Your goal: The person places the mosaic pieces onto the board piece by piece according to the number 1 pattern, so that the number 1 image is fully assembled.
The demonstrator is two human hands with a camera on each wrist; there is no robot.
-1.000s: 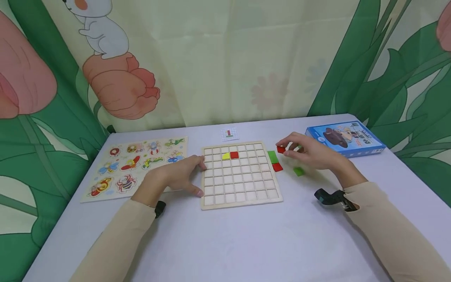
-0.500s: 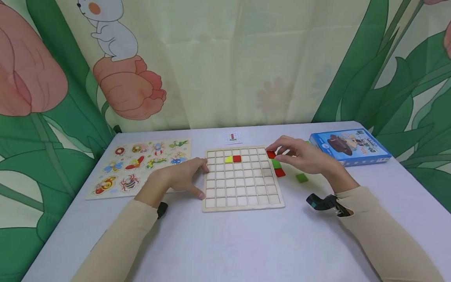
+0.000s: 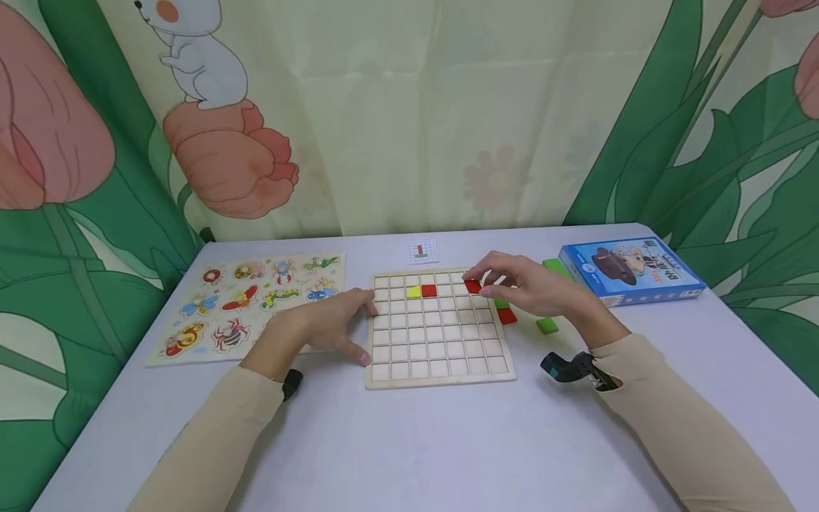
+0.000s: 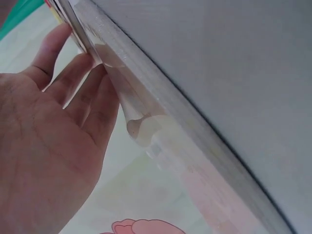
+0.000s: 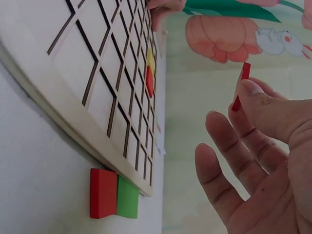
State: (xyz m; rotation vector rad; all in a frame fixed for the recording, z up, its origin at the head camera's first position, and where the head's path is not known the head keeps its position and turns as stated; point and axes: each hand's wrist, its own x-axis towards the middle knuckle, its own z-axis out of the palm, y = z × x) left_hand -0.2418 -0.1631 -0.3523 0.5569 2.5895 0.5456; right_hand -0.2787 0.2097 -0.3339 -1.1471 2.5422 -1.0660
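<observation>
In the head view a wooden grid board [image 3: 441,350] lies mid-table. A yellow tile [image 3: 414,292] and a red tile [image 3: 429,291] sit side by side in its second row from the back. At the board's left edge, my left hand [image 3: 325,326] rests its fingertips and thumb, spread apart. Thumb and fingers of my right hand [image 3: 527,286] pinch another red tile [image 3: 473,286] over the board's back right corner. The right wrist view shows this pinched tile [image 5: 241,87] clear of the board, its other fingers loosely bent.
Right of the board lie a red tile [image 3: 507,316], a partly hidden green tile [image 3: 502,304] and a loose green tile [image 3: 547,326]. More green [image 3: 555,267] shows beside a blue box [image 3: 633,269]. A small pattern card [image 3: 420,252] lies behind; an insect picture board [image 3: 252,313] lies left.
My right hand has carried the red tile leftward, from beside the green tiles to above the board's back right corner. My left hand has stayed at the board's left edge.
</observation>
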